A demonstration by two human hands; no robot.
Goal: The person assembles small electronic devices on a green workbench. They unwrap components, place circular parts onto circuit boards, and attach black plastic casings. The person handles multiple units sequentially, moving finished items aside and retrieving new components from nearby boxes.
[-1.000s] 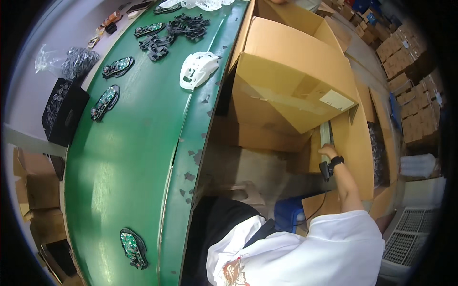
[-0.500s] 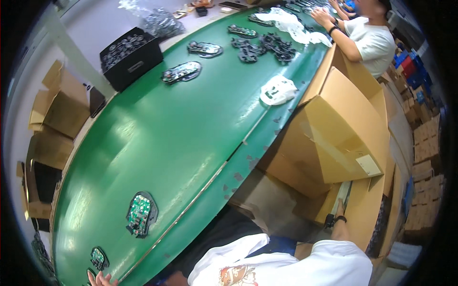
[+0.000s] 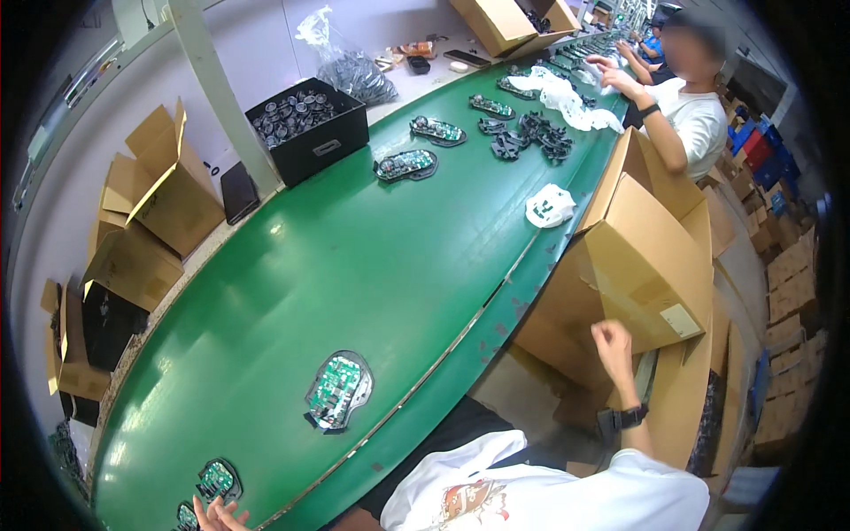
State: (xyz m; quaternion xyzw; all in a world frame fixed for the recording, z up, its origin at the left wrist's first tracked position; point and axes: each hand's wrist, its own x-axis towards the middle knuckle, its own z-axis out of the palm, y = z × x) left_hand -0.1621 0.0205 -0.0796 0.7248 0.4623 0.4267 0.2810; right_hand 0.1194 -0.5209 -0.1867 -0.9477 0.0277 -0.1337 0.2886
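At the lower left, my left hand (image 3: 221,515) has its fingers apart, beside a dark plastic housing with a green circuit board (image 3: 219,479). A second small board assembly (image 3: 186,515) lies against the fingertips; whether they touch it I cannot tell. My right hand (image 3: 613,343), a dark watch on its wrist, hangs in front of the cardboard box (image 3: 646,257) with fingers curled together. What they hold, if anything, is hidden. On the green work surface (image 3: 354,265), a larger black housing with a green circuit board (image 3: 339,389) lies between me and the far side.
Further off lie more board assemblies (image 3: 405,165), a pile of black plastic parts (image 3: 542,137) and a white plastic shell (image 3: 550,206). A black bin of round parts (image 3: 310,133) stands at the back edge. Open cartons (image 3: 164,190) line the left. A co-worker (image 3: 691,115) sits at the far right.
My right hand has risen out of the cardboard box, fingers now curled in view. The view has turned, shifting the table's contents rightward. My left hand stays near the small boards.
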